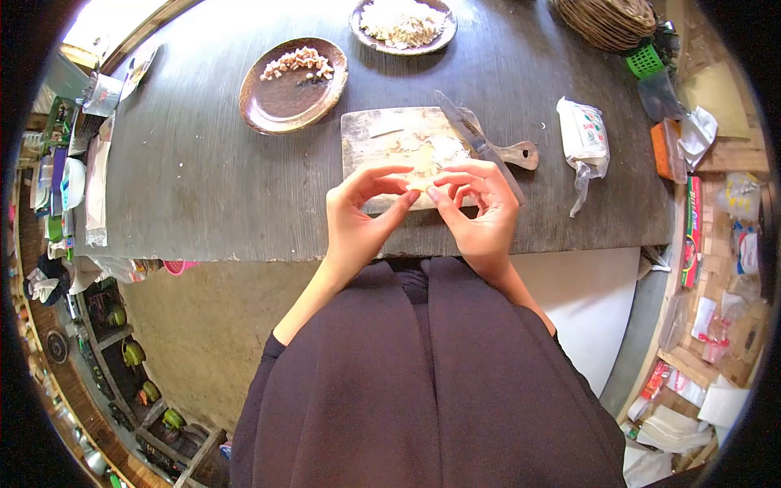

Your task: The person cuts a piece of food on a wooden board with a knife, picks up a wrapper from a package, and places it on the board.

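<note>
Over the near edge of a wooden cutting board [366,134], my left hand [366,207] and my right hand [480,207] meet at the fingertips. Both pinch a small pale piece [421,185], too small to name. Whitish scraps [446,150] lie on the board behind my fingers. A knife [480,145] rests diagonally across the board's right side, by its handle. Beyond the board, to the left, a brown plate [285,102] holds small diced pinkish pieces [299,63]. Another plate [358,31] at the back carries a pale, chopped heap [403,23].
A white plastic packet [584,134] lies on the dark table [203,179] right of the board. Stacked woven items [606,20], a green basket [644,61] and an orange container [667,150] stand at the right. Assorted items line the left edge, including a metal container [102,93].
</note>
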A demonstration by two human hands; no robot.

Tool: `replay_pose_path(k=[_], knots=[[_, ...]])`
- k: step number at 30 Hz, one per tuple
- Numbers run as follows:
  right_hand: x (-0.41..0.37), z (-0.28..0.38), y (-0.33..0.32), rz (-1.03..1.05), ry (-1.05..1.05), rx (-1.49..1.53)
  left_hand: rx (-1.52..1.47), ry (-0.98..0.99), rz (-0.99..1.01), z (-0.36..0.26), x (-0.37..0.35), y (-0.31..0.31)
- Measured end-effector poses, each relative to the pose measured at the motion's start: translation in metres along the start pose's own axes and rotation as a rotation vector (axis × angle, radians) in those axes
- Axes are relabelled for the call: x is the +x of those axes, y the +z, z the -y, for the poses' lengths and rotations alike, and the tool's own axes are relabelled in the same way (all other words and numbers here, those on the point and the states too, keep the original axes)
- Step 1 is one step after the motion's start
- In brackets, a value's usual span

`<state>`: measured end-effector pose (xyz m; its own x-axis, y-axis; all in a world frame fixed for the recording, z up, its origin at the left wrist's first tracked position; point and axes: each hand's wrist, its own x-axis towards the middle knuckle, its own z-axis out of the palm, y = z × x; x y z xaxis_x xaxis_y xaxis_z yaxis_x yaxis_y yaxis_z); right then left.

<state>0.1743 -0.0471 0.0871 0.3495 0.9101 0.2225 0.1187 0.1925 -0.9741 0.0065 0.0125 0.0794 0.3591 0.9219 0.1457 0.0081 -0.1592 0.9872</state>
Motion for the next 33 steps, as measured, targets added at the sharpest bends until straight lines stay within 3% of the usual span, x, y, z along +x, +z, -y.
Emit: replay_pose_path(k=[2, 4, 5, 7, 11, 16, 19, 23, 25, 27, 29, 33], knots=[[0.004, -0.012, -0.010, 0.025, -0.025, -0.109, 0.080, -0.011, -0.022, 0.011, 0.001, 0.000], [0.011, -0.025, -0.028, -0.033, -0.252, -0.604, 0.291, 0.000, -0.056, 0.024, 0.003, -0.001], [0.014, -0.031, -0.035, -0.033, -0.252, -0.604, 0.290, 0.000, -0.056, 0.031, 0.002, -0.003], [0.018, -0.044, -0.049, -0.064, -0.258, -0.898, 0.544, 0.163, -0.107, 0.045, 0.000, -0.003], [0.015, -0.057, -0.059, -0.118, -0.097, -1.102, 0.552, 0.154, -0.127, 0.059, -0.003, 0.005], [0.019, -0.060, -0.061, -0.059, -0.017, -1.083, 0.782, 0.285, -0.132, 0.070, 0.000, 0.005], [0.019, -0.059, -0.060, -0.048, -0.097, -1.087, 0.824, 0.236, -0.142, 0.069, -0.002, 0.005], [0.002, -0.032, -0.061, -0.098, -0.153, -0.841, 0.832, 0.363, -0.165, 0.069, -0.005, 0.004], [-0.017, -0.023, -0.064, 0.081, 0.023, -0.523, 0.855, 0.347, -0.127, 0.071, -0.009, 0.004], [-0.032, -0.016, -0.066, 0.198, 0.092, -0.557, 0.871, 0.335, -0.119, 0.071, -0.010, 0.005], [-0.043, -0.020, -0.070, 0.317, 0.015, -0.645, 0.883, 0.324, -0.111, 0.070, -0.011, 0.007], [-0.058, -0.023, -0.070, 0.387, 0.062, -0.795, 0.877, 0.305, -0.114, 0.070, -0.012, 0.008]])
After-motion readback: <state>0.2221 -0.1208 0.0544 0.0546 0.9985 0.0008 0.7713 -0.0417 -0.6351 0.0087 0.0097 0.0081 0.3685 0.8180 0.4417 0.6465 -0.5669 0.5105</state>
